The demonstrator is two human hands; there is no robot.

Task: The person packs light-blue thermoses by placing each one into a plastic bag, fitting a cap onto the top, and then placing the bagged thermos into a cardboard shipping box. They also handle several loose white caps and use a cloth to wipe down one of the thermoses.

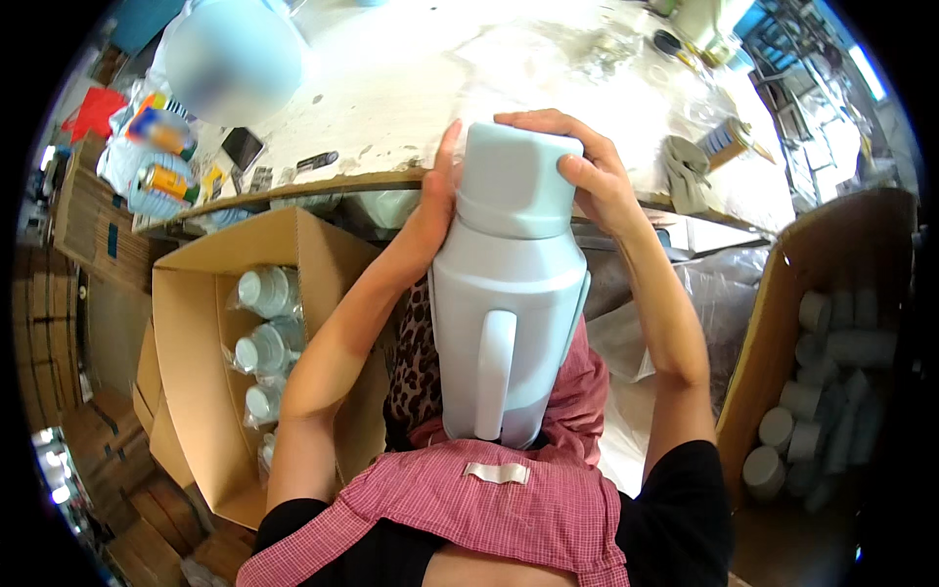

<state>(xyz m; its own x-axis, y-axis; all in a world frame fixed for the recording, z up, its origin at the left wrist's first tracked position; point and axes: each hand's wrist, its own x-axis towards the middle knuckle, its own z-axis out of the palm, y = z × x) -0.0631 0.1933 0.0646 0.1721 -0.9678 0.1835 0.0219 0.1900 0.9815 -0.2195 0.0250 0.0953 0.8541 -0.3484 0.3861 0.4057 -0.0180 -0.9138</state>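
A pale blue vacuum jug (469,337) with a side handle (497,374) stands upright on my lap, its base close to my apron. A wide pale blue lid (517,180) sits on top. My right hand (605,172) grips the lid from the right, with the thumb on the near face and the fingers over the far edge. Against the lid's left side lies my left hand (439,191), its fingers pointing up and partly hidden behind it.
An open cardboard box (227,308) on the left holds several bagged jugs (268,345). To the right, another box (763,330) contains pale cylindrical parts (799,400). The worktable (389,95) ahead bears a large pale blue round object (233,59), a phone (242,148), a cloth (686,172) and a spray can (726,143).
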